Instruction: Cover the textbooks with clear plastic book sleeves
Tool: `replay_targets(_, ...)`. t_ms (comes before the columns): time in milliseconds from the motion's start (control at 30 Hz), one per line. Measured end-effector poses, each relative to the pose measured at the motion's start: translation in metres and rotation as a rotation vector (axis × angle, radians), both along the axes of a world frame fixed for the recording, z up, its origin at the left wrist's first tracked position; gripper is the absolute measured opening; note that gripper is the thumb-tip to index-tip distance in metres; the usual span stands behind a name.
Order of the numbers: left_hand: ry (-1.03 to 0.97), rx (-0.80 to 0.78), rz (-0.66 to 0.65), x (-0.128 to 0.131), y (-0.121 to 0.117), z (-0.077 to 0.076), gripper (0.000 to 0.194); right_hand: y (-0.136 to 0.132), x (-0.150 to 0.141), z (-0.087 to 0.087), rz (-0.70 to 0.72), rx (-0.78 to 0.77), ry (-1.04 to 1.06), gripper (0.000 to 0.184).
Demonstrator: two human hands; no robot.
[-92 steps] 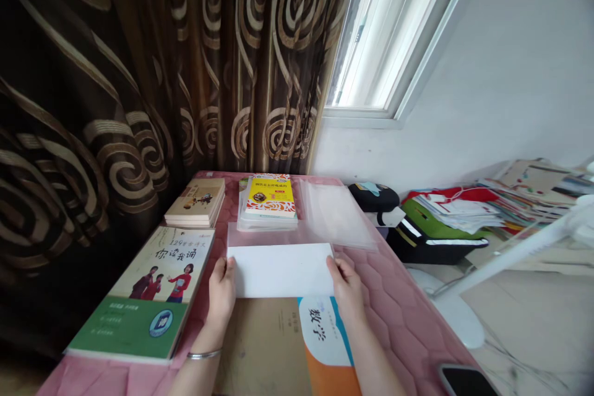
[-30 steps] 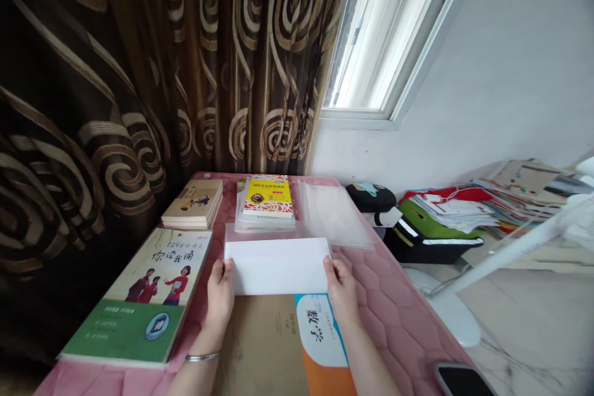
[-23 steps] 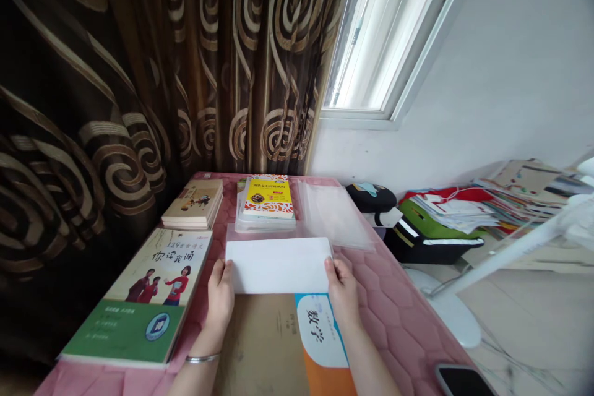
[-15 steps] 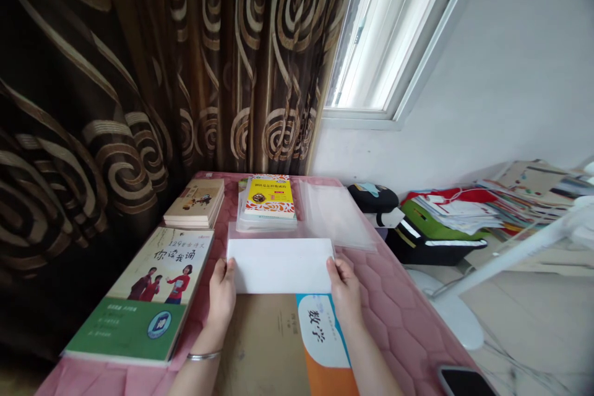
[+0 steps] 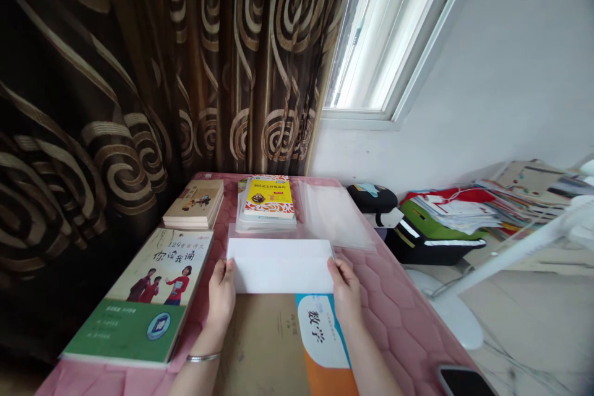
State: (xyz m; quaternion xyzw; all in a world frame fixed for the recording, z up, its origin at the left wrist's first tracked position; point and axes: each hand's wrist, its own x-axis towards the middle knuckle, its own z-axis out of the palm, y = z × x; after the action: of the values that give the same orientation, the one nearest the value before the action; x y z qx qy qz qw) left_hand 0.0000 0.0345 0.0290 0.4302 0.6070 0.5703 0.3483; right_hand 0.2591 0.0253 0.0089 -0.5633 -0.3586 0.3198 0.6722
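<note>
A blank white paper panel [image 5: 282, 266] spans the space between my two hands, wider than it is tall. My left hand [image 5: 221, 291] pinches its left edge with the thumb on top, and my right hand [image 5: 344, 288] grips the right edge in the same way. Clear plastic [image 5: 264, 232] shows just beyond the panel's far edge. Between my forearms, directly below the panel, lies a math textbook [image 5: 325, 334] in brown, blue, white and orange, its title turned sideways. Whether panel and textbook are joined, I cannot tell.
Left on the pink quilted surface [image 5: 394, 315] lie a green-and-cream book [image 5: 134, 297] and a stack of tan books [image 5: 192, 204]. A yellow book [image 5: 269, 195] tops a pile at the back, beside clear plastic sheets [image 5: 334, 216]. A phone [image 5: 464, 380] lies front right, near a white lamp [image 5: 445, 315].
</note>
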Motion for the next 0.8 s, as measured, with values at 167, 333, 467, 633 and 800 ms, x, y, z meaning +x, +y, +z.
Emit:
replay_targets(167, -0.032, -0.01, 0.01, 0.0003, -0.0019, 0.0032, 0.052, 0.0017, 0.0013, -0.0031, -0.013, -0.017, -0.036, 0.047)
replay_targets(333, -0.031, -0.002, -0.029, -0.0006, -0.0025, 0.0017, 0.049, 0.0002, 0.0003, 0.0004, -0.038, -0.041, -0.099, 0.05)
replay_targets(467, 0.018, 0.002, -0.017, -0.0011, -0.0019, 0.0006, 0.05, -0.0012, -0.0015, 0.0033, -0.032, -0.012, -0.076, 0.047)
replay_targets(633, 0.025, -0.013, -0.033, -0.0013, -0.0012, 0.0002, 0.05, 0.0009, -0.0011, 0.0017, -0.024, 0.008, -0.031, 0.045)
replay_targets(800, 0.056, -0.014, -0.034, -0.003, 0.0012, -0.0038, 0.045, 0.0009, -0.0013, 0.004, -0.034, 0.012, -0.11, 0.047)
